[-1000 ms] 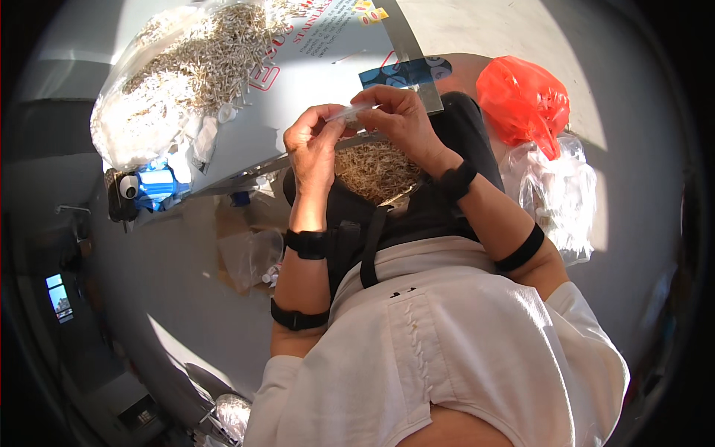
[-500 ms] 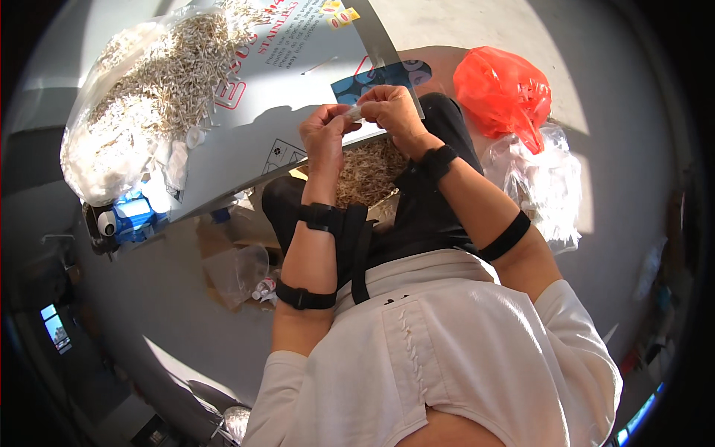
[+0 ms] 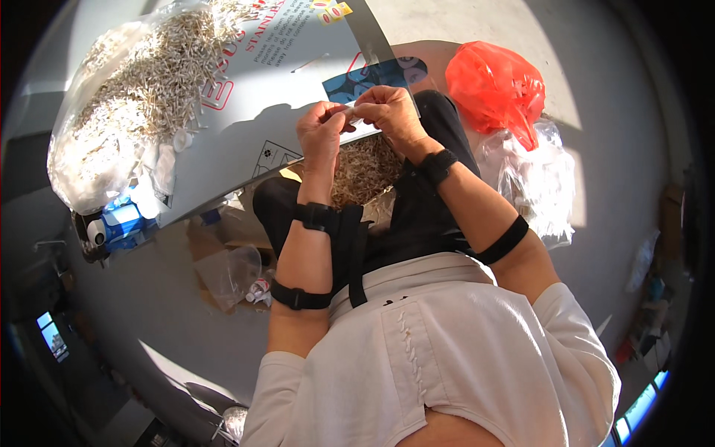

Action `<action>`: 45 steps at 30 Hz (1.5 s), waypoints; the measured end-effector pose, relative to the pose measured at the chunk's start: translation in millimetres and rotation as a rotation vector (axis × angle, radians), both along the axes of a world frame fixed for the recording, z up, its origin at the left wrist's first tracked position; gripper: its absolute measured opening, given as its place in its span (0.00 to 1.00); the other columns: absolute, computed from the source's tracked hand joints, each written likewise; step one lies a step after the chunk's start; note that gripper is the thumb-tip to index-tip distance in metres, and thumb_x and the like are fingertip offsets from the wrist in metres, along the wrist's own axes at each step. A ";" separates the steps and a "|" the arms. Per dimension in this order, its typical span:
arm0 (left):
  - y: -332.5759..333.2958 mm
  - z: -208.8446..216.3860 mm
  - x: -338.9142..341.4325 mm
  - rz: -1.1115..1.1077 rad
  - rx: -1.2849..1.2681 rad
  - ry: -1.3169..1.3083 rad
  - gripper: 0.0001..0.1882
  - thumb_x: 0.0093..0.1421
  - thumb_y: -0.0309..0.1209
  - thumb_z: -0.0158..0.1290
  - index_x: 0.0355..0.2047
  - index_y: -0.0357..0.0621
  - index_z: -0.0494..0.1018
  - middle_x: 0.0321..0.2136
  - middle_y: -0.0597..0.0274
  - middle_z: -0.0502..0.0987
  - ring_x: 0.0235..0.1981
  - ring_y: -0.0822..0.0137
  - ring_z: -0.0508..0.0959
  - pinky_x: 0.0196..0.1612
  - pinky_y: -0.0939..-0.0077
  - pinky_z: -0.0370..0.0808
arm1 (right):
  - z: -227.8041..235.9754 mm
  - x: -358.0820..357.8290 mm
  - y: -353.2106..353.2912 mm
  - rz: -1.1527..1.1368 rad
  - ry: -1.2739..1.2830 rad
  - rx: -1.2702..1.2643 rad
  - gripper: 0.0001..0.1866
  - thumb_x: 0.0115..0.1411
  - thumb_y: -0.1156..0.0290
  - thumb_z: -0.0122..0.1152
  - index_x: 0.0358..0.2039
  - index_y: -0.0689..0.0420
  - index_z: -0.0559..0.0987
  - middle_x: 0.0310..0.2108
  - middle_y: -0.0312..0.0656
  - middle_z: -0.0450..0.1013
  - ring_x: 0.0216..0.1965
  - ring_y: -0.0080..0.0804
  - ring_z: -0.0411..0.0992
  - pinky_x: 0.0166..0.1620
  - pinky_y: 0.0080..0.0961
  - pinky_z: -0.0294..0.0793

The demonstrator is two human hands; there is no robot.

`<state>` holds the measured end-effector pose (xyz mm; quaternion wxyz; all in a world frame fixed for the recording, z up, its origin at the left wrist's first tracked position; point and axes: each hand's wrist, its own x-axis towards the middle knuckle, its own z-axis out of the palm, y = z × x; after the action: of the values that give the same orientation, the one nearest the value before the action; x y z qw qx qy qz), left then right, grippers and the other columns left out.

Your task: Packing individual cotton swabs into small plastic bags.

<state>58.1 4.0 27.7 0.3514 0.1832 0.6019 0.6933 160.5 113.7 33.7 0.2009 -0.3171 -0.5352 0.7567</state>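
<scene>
Over the near edge of the table sheet, my left hand (image 3: 322,132) and my right hand (image 3: 392,118) meet, fingertips pinched together. Between them shows a small whitish piece (image 3: 352,115), mostly covered by the fingers, so its kind is unclear. Just below the hands, between my knees, a container holds a mass of thin tan and brown stick-like bits (image 3: 363,173). On the left of the table lies a large heap of small white and tan sticks (image 3: 149,89), partly inside a clear plastic bag (image 3: 67,167).
The grey printed sheet (image 3: 246,141) covers the table. A single thin stick (image 3: 310,63) and yellow stickers (image 3: 331,13) are on it. Blue-and-white packaging (image 3: 119,223) sits at its left corner. A red plastic bag (image 3: 495,86) and a clear bag (image 3: 540,182) lie to my right.
Both hands stay together, fingertips shifting slightly around the small whitish piece, which is more covered now. The whole view has moved a little; nothing else has visibly changed.
</scene>
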 end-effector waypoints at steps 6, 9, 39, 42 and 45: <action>-2.0 1.6 0.2 0.016 0.033 -0.071 0.09 0.53 0.15 0.49 0.33 0.32 0.77 0.31 0.57 0.79 0.29 0.70 0.80 0.32 0.77 0.82 | -1.5 9.0 0.2 0.034 0.032 0.059 0.07 0.50 0.77 0.63 0.32 0.62 0.82 0.25 0.36 0.77 0.26 0.18 0.72 0.31 0.17 0.71; -1.6 0.6 0.0 -0.009 0.069 -0.028 0.12 0.53 0.14 0.49 0.36 0.33 0.78 0.34 0.58 0.79 0.32 0.71 0.79 0.36 0.76 0.82 | -5.1 13.2 1.0 0.052 0.154 -0.004 0.11 0.50 0.78 0.63 0.36 0.62 0.82 0.27 0.36 0.78 0.27 0.18 0.72 0.31 0.17 0.71; -8.4 29.1 15.9 -0.100 0.180 0.400 0.12 0.50 0.14 0.60 0.36 0.37 0.77 0.41 0.63 0.74 0.44 0.70 0.76 0.49 0.77 0.75 | 9.0 30.8 -16.2 0.013 0.458 -0.048 0.16 0.55 0.89 0.59 0.44 0.62 0.75 0.42 0.38 0.76 0.43 0.21 0.74 0.48 0.19 0.74; -9.1 24.3 13.9 -0.105 0.166 0.400 0.11 0.51 0.15 0.60 0.36 0.37 0.77 0.39 0.64 0.75 0.42 0.73 0.75 0.44 0.79 0.75 | 7.0 33.0 -14.2 0.042 0.408 -0.040 0.18 0.55 0.89 0.59 0.46 0.62 0.75 0.43 0.38 0.75 0.44 0.21 0.74 0.48 0.18 0.74; -9.1 18.7 11.9 -0.106 0.123 0.386 0.10 0.53 0.18 0.60 0.36 0.37 0.77 0.37 0.65 0.76 0.39 0.75 0.75 0.41 0.81 0.75 | 3.3 32.6 -11.1 0.008 0.376 -0.016 0.17 0.55 0.86 0.61 0.45 0.62 0.77 0.39 0.37 0.77 0.41 0.20 0.75 0.45 0.17 0.74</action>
<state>70.0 -5.0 46.3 0.2536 0.3653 0.6041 0.6613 193.1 102.6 37.0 0.2920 -0.1697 -0.4833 0.8077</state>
